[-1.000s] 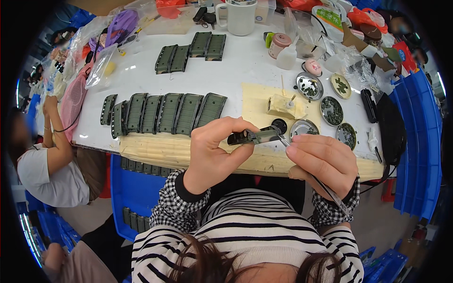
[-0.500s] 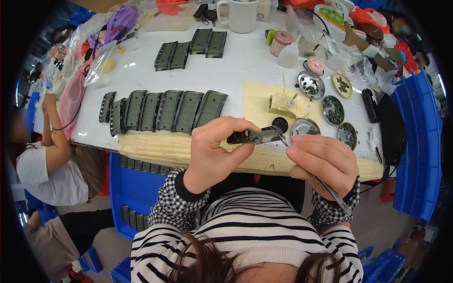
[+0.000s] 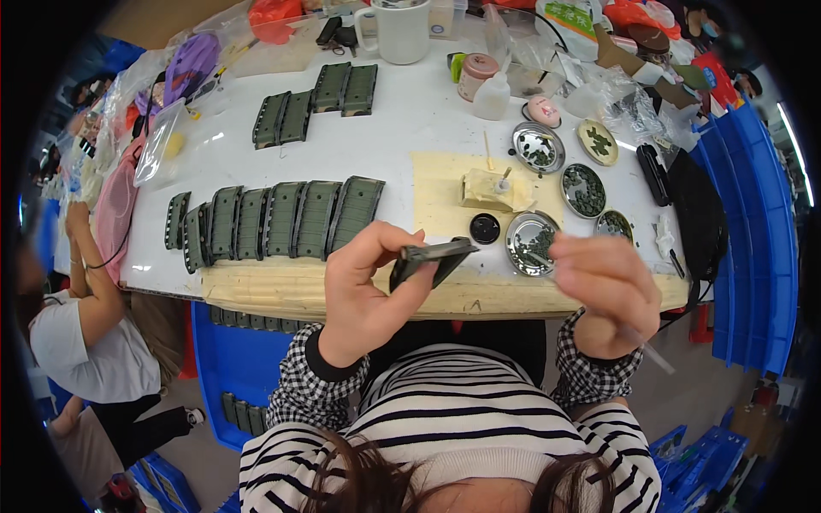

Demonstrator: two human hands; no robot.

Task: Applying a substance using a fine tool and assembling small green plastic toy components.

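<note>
My left hand (image 3: 366, 286) grips a dark green magazine-shaped case (image 3: 445, 255) between thumb and fingers, held tilted above the near edge of the table. My right hand (image 3: 609, 286) is smeared by motion, apart from the case and just right of a round metal dish (image 3: 532, 244) of small dark green pieces. Its fingers are closed round tweezers (image 3: 657, 355), whose blurred rear end sticks out below the palm; the tips cannot be made out. A row of similar green ribbed cases (image 3: 282, 218) lies left of my left hand, and several more cases (image 3: 282, 118) lie farther back.
Right of centre stand more small dishes (image 3: 584, 190), a black round cap (image 3: 485, 227) and a tape-wrapped block (image 3: 492, 192). A squeeze bottle (image 3: 492, 98), pink jar (image 3: 476, 77) and white mug (image 3: 402, 34) stand farther back. Blue bins (image 3: 744, 239) rise at right. Another person (image 3: 94, 333) sits at left.
My right hand has drawn away from the case, to the right, with the tweezers. My left hand has turned the case to another angle. The whole view has shifted slightly.
</note>
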